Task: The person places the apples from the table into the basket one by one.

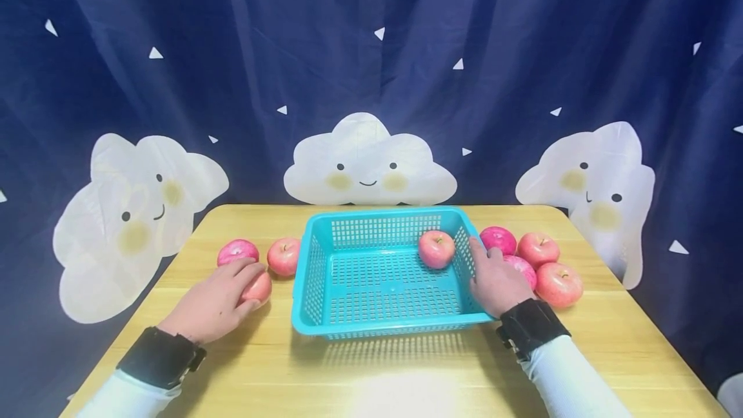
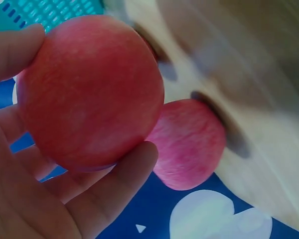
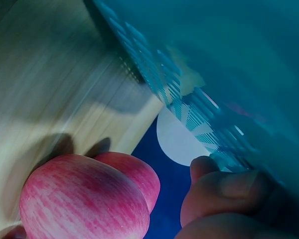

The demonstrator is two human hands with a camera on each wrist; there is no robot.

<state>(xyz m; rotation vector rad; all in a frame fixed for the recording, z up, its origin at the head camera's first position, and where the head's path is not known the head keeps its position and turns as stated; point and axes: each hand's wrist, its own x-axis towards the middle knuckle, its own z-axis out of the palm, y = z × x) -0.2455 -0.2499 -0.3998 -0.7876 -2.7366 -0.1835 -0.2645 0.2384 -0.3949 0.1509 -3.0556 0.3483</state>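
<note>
My left hand (image 1: pixel 217 298) grips a red apple (image 2: pixel 92 94) at the left of the table, thumb on one side and fingers curled round the other. Just beyond it lie a pink apple (image 1: pixel 238 250) and a second loose apple (image 1: pixel 284 257), close to the basket's left wall. A turquoise plastic basket (image 1: pixel 395 326) with perforated sides stands in the middle. One apple (image 1: pixel 436 249) sits inside it, near the right wall. At that right rim, my right hand (image 1: pixel 500 279) holds the basket's side, its fingers (image 3: pixel 224 191) bent at the edge.
Several apples (image 1: pixel 559 284) are grouped on the table right of the basket, close beside my right hand. The wooden table (image 1: pixel 255 373) ends at a dark blue curtain (image 1: pixel 371 63) with white clouds.
</note>
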